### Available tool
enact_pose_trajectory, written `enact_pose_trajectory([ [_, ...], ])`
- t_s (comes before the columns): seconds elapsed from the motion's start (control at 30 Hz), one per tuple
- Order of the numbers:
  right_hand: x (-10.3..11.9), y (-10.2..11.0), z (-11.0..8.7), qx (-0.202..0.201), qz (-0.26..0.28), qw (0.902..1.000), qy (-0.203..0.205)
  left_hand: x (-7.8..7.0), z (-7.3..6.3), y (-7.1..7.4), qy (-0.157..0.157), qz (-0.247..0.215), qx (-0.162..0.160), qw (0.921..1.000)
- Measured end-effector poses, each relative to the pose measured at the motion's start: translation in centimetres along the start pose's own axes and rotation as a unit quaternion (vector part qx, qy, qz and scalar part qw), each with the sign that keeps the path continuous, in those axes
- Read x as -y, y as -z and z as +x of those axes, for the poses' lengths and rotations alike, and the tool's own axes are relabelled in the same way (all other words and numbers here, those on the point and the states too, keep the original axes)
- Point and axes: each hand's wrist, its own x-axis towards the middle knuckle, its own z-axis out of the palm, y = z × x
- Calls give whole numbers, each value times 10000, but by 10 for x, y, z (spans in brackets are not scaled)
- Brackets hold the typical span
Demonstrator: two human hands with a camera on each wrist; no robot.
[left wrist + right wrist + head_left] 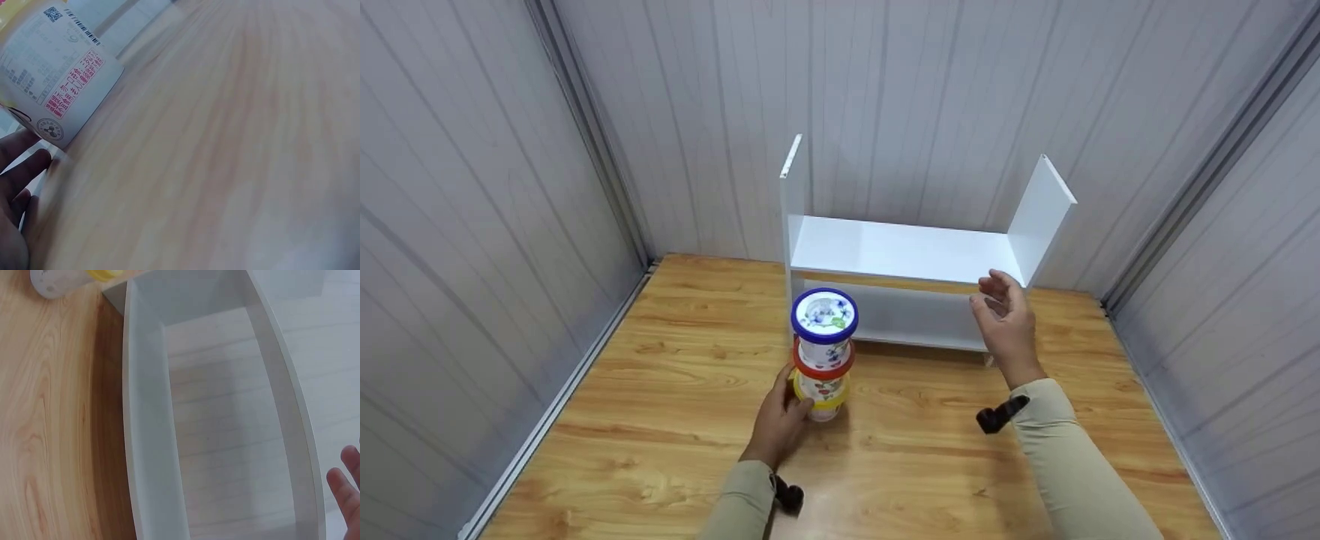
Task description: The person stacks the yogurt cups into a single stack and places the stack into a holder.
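Observation:
Three paper tubs stand stacked on the wooden table in front of the shelf's left end. On top is the blue-lidded tub [825,315], below it the red-lidded tub [816,370], and lowest the yellow-lidded tub [825,409]. My left hand [778,421] grips the yellow-lidded tub from its left side, thumb toward the front. In the left wrist view, that tub's printed wall [59,73] and a few fingertips at its base show. Holding nothing, my right hand [1006,321] hovers by the right end of the white shelf [900,247], its fingers loosely bent.
The shelf has two boards and upright side panels, the right panel [1042,217] leaning outward. Its lower board [154,410] sits just above the table [675,375]. Pale panelled walls [720,112] enclose the table at the back and both sides.

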Motion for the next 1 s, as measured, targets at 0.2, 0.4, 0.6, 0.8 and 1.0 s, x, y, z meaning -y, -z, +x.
enact_pose_trajectory([
  [0.2, -8, 23, 4, -321, -227, 9992, -102, 3, 3, 0, -235, -78, 103, 9996],
  [0.4, -14, 40, 7, -796, -330, 9960, -248, 3, 2, 0, -479, 64, 211, 9986],
  [0.6, -23, 49, 12, -1138, -432, 9918, -394, 3, -1, -1, -558, 93, 242, 9981],
  [0.8, -33, 53, 18, -1193, -595, 9884, -727, 3, -1, -2, -475, 69, 258, 9985],
  [1.0, -36, 54, 33, -867, -610, 9866, -1242, 0, 1, -1, -428, 165, 153, 9988],
])
